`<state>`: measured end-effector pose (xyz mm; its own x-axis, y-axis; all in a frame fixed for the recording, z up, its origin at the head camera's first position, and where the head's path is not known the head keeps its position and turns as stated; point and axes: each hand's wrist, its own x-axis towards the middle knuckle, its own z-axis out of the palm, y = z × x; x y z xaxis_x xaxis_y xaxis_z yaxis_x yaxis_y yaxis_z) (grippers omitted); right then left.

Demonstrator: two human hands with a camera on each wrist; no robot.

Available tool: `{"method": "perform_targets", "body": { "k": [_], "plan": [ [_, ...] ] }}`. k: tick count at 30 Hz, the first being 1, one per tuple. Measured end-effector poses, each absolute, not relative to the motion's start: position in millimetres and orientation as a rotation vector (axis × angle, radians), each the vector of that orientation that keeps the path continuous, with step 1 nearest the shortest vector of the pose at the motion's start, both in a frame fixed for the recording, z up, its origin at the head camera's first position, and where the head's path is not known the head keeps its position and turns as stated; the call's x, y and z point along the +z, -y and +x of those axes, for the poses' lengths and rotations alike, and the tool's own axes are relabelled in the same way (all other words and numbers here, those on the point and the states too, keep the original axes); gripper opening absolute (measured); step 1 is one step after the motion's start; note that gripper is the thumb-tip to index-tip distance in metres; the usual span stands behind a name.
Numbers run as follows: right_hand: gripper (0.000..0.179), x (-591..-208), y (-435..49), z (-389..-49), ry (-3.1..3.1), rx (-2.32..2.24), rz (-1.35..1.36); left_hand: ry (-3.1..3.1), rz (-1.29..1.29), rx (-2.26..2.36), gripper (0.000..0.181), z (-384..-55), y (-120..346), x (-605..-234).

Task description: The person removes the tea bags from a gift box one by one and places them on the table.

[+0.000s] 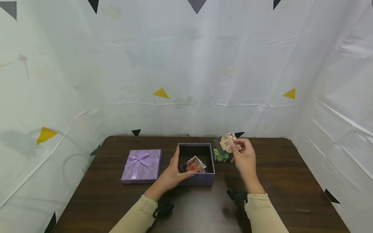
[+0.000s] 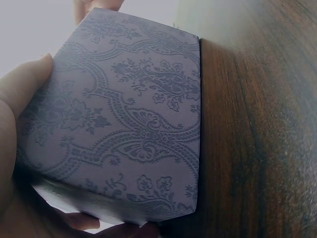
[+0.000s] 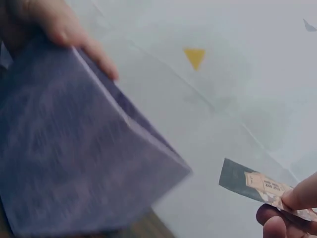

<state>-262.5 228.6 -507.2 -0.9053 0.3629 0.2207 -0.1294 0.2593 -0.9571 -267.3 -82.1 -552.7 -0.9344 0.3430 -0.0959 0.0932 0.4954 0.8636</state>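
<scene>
My left hand [image 1: 170, 176] holds an uncovered purple gift box [image 1: 196, 180] at its left side, thumb over the front rim. Embossed floral patterns cover the box wall [image 2: 124, 114] in the left wrist view. Inside, on the dark bottom, lies a small flat packet [image 1: 196, 164] with a reddish label. To the right of the box, my right hand [image 1: 246, 158] pinches another flat packet [image 1: 228, 143] with a tan label between thumb and fingers. The packet's dark end [image 3: 237, 178] points towards the box in the right wrist view. Beneath it, a packet with green print [image 1: 220, 156] lies on the table.
A purple lid [image 1: 141, 166] with a ribbon bow sits left of the box. The dark wooden table [image 1: 291, 181] ends at a white curtain [image 1: 204, 64] with triangle prints. A dark band [image 1: 237, 195] is on my right wrist.
</scene>
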Motion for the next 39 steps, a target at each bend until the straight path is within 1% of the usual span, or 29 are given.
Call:
{"method": "perform_targets", "body": {
  "k": [11, 23, 31, 35, 39],
  "plan": [
    [0.025, -519.8, -278.1, -257.1, 2.024, 1.596, -0.414, -2.508, 0.367, 1.399, 0.129, -265.4, 82.2, -554.0],
    [0.027, -567.1, -309.4, -266.9, 1.77, 1.63, -0.4, -2.499, 0.378, 1.418, 0.129, -266.4, 81.5, -551.5],
    [0.023, -574.9, -341.0, -256.1, 1.718, 1.662, -0.561, -2.506, 0.369, 1.404, 0.129, -265.8, 82.5, -551.8],
    [0.025, -579.2, -351.8, -255.3, 1.679, 1.69, -0.627, -2.506, 0.374, 1.409, 0.128, -265.8, 81.9, -552.0],
    [0.027, -582.6, -355.2, -254.7, 1.759, 1.593, -0.684, -2.506, 0.374, 1.411, 0.128, -266.0, 81.5, -552.3]
  ]
}}
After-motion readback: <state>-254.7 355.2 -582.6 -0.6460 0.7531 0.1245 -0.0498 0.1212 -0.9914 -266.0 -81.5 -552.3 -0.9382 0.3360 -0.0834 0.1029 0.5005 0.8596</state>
